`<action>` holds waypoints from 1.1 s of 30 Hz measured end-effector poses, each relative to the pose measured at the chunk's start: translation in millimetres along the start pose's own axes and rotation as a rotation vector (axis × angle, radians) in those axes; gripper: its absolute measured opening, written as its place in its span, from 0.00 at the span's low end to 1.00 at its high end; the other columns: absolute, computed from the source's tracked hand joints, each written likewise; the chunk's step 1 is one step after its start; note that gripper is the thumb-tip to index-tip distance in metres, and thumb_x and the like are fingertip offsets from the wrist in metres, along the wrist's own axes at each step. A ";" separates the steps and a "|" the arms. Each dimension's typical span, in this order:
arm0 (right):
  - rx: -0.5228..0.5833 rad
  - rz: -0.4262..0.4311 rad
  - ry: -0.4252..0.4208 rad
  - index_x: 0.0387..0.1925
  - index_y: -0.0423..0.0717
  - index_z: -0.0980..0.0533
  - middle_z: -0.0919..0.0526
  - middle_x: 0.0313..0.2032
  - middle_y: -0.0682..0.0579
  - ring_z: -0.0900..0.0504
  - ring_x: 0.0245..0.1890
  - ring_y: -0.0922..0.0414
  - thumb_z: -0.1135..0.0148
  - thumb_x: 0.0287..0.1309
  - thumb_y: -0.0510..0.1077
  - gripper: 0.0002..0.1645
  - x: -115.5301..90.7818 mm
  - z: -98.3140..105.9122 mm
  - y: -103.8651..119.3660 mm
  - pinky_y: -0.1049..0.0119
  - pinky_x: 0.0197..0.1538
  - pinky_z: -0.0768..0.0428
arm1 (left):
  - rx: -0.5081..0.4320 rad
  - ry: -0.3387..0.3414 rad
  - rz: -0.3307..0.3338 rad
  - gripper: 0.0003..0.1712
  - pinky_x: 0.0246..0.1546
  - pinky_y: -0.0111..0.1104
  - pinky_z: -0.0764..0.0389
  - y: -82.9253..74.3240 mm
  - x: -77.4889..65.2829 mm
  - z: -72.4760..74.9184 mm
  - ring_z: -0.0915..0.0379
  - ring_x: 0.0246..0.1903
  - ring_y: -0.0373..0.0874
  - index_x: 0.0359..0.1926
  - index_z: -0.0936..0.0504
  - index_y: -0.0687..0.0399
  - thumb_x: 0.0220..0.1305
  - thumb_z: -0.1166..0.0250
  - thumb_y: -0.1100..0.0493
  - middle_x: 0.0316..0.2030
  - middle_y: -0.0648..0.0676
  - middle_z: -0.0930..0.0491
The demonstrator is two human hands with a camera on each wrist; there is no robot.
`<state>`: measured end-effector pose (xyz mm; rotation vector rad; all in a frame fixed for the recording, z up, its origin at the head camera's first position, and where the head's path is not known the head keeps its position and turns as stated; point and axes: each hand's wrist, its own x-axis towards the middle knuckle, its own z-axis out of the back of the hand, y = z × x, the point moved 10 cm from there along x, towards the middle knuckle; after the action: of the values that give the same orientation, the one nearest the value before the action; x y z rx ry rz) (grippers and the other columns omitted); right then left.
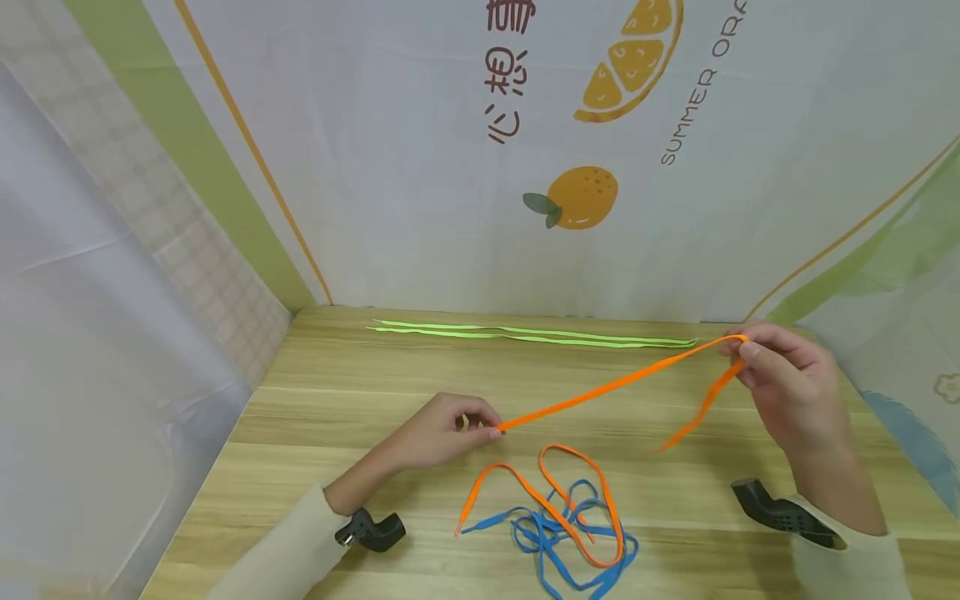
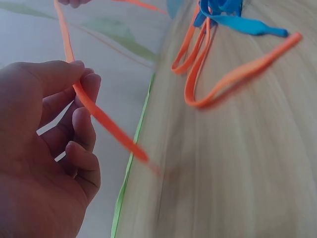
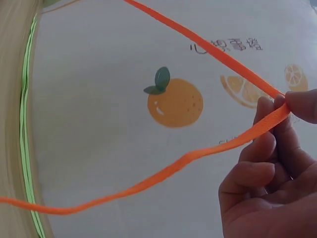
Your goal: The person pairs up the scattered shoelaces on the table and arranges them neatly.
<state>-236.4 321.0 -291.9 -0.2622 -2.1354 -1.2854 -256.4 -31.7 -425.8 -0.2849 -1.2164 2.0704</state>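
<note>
An orange shoelace (image 1: 615, 385) stretches between the two hands above the table. My left hand (image 1: 448, 429) pinches it near one end between thumb and index finger; in the left wrist view the short tail (image 2: 116, 130) hangs past the fingers. Higher and to the right, my right hand (image 1: 791, 379) pinches the lace at a bend, and its loose part (image 3: 188, 157) trails down from the fingertips. Below, a second orange shoelace (image 1: 617, 521) lies in loops over a tangled blue shoelace (image 1: 551, 550).
A light green shoelace (image 1: 525, 335), folded double and straight, lies along the back of the wooden table (image 1: 300, 442). Behind it hangs a white printed cloth (image 1: 420, 208) with orange fruit pictures. Black wrist cameras (image 1: 378, 532) sit on both sleeves.
</note>
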 end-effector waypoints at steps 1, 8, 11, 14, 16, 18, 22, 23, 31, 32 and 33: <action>-0.007 -0.006 -0.007 0.48 0.18 0.20 0.10 0.44 0.38 0.21 0.34 0.53 0.66 0.71 0.14 0.24 -1.0 3.1 0.1 0.65 0.47 0.18 | 0.004 -0.006 0.005 0.08 0.35 0.30 0.26 1.5 -1.8 2.1 0.24 0.36 0.38 0.48 0.08 0.57 0.78 0.29 0.57 0.37 0.44 0.13; -0.132 -0.078 -0.099 0.45 0.25 0.17 0.08 0.42 0.43 0.17 0.36 0.56 0.61 0.73 0.16 0.24 -10.5 28.5 -1.8 0.67 0.44 0.21 | 0.033 -0.063 0.079 0.09 0.33 0.31 0.25 14.3 -18.9 23.4 0.24 0.35 0.40 0.48 0.07 0.55 0.78 0.30 0.56 0.36 0.42 0.14; -0.225 -0.115 -0.164 0.42 0.29 0.15 0.08 0.40 0.46 0.15 0.37 0.56 0.58 0.73 0.17 0.24 -15.8 41.6 -3.1 0.68 0.42 0.21 | 0.036 -0.096 0.127 0.09 0.33 0.31 0.26 21.0 -28.4 36.2 0.26 0.33 0.41 0.47 0.07 0.54 0.78 0.30 0.54 0.35 0.43 0.16; -0.288 -0.143 -0.176 0.41 0.29 0.16 0.10 0.37 0.46 0.18 0.36 0.55 0.56 0.73 0.16 0.22 -19.6 50.2 -4.0 0.67 0.40 0.25 | 0.035 -0.131 0.151 0.10 0.31 0.31 0.29 26.4 -37.8 50.3 0.30 0.32 0.42 0.46 0.08 0.54 0.79 0.30 0.53 0.33 0.45 0.18; -0.332 -0.161 -0.155 0.40 0.28 0.17 0.13 0.34 0.47 0.21 0.36 0.54 0.56 0.72 0.16 0.21 -21.6 52.8 -4.8 0.64 0.39 0.30 | 0.034 -0.159 0.163 0.10 0.31 0.31 0.30 28.4 -43.9 60.8 0.31 0.31 0.42 0.45 0.08 0.53 0.79 0.30 0.53 0.32 0.46 0.19; -0.364 -0.180 -0.117 0.39 0.28 0.18 0.18 0.31 0.47 0.23 0.37 0.53 0.56 0.72 0.16 0.20 -23.6 53.7 -6.1 0.62 0.41 0.33 | 0.029 -0.194 0.164 0.09 0.30 0.31 0.30 29.2 -49.8 72.0 0.31 0.30 0.43 0.45 0.09 0.53 0.80 0.31 0.54 0.32 0.49 0.18; -0.414 -0.219 -0.039 0.39 0.30 0.18 0.18 0.32 0.50 0.27 0.36 0.55 0.56 0.72 0.16 0.21 -27.1 54.5 -10.3 0.61 0.40 0.38 | 0.015 -0.273 0.170 0.07 0.30 0.31 0.28 30.6 -61.9 94.6 0.29 0.30 0.44 0.44 0.10 0.54 0.80 0.32 0.58 0.36 0.55 0.15; -0.425 -0.232 -0.024 0.39 0.31 0.17 0.17 0.33 0.51 0.28 0.36 0.55 0.55 0.73 0.16 0.21 -28.0 55.2 -12.0 0.61 0.40 0.38 | 0.010 -0.290 0.174 0.07 0.30 0.32 0.27 30.8 -64.7 99.8 0.29 0.30 0.45 0.45 0.10 0.55 0.80 0.32 0.58 0.37 0.57 0.15; -0.501 -0.351 0.084 0.43 0.33 0.15 0.20 0.37 0.55 0.31 0.39 0.55 0.51 0.74 0.18 0.20 -32.9 57.4 -31.3 0.60 0.41 0.40 | -0.062 -0.373 0.259 0.10 0.48 0.44 0.18 41.0 -81.2 126.2 0.20 0.50 0.64 0.47 0.13 0.57 0.84 0.36 0.56 0.44 0.59 0.15; -0.514 -0.364 0.094 0.43 0.33 0.16 0.21 0.37 0.54 0.30 0.40 0.55 0.51 0.75 0.18 0.19 -33.6 57.3 -33.7 0.61 0.41 0.38 | -0.066 -0.383 0.268 0.11 0.49 0.45 0.18 42.7 -82.6 128.8 0.20 0.50 0.64 0.47 0.13 0.58 0.84 0.36 0.55 0.44 0.58 0.15; -0.531 -0.374 0.108 0.42 0.34 0.17 0.22 0.36 0.54 0.29 0.40 0.55 0.51 0.75 0.19 0.19 -34.4 56.9 -35.8 0.62 0.41 0.37 | -0.076 -0.393 0.274 0.12 0.51 0.44 0.19 43.9 -83.9 130.9 0.21 0.51 0.63 0.48 0.13 0.60 0.84 0.36 0.55 0.44 0.57 0.16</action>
<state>-249.3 356.2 -357.4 -0.0024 -1.7690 -2.0290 -282.6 -189.8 -405.6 -0.0820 -1.5630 2.3959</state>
